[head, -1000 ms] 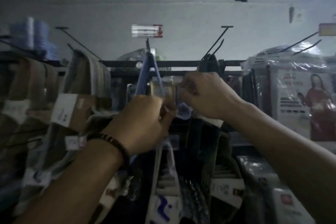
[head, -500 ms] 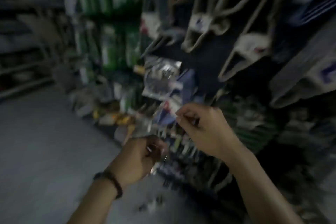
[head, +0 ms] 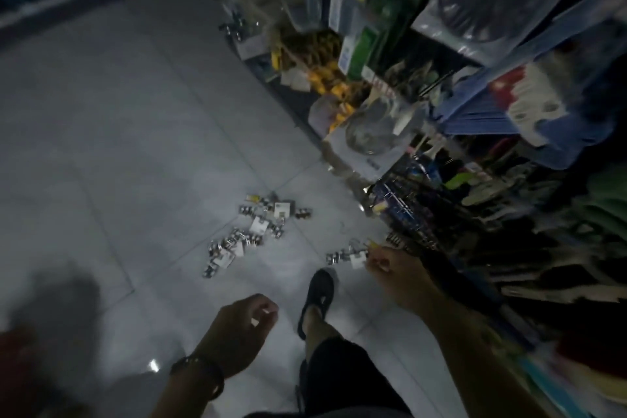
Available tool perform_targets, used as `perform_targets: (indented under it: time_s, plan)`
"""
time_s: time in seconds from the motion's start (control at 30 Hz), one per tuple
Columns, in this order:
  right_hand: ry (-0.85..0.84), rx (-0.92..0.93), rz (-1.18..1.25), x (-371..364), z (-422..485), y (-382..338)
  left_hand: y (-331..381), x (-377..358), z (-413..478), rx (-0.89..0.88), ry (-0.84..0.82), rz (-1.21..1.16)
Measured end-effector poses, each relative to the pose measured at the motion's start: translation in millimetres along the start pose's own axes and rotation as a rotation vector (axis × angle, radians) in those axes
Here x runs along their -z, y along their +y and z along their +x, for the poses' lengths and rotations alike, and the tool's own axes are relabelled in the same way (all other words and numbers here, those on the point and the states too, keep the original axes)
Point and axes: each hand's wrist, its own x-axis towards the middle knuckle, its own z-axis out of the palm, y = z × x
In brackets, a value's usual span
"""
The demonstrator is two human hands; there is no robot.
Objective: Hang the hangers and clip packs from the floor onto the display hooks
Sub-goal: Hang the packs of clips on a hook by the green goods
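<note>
Below, a clip pack (head: 349, 256) shows just beside the right hand (head: 390, 265), grip unclear; the left hand (head: 242, 327) hangs loosely curled.

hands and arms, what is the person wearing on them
No gloves on the left hand or the right hand, and both forearms are bare with no sleeve in view. A dark beaded bracelet sits round the left wrist; the right wrist shows no band. No rings can be made out in the dim light.

left hand (head: 244, 326), right hand (head: 390, 263): lowered from hooks | view: down to clip packs (head: 251, 234)
</note>
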Motion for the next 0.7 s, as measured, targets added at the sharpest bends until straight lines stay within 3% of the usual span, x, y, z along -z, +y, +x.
perform_targets:
  time_s: [0.23, 0.47, 0.57, 0.7]
  plan:
    - [-0.269, -0.28, -0.042, -100, 200, 69, -36, -29, 202, 0.044, -0.215, 0.041]
    - [-0.319, -0.446, -0.114, -226, 390, 197, -103, -149, 437, 0.083, -0.407, 0.201]
    - [-0.255, -0.489, -0.137, -273, 466, 268, -135, -215, 525, 0.025, -0.515, 0.306]
    - [-0.054, -0.584, -0.175, -331, 553, 357, -181, -292, 608, -0.032, -0.514, 0.328]
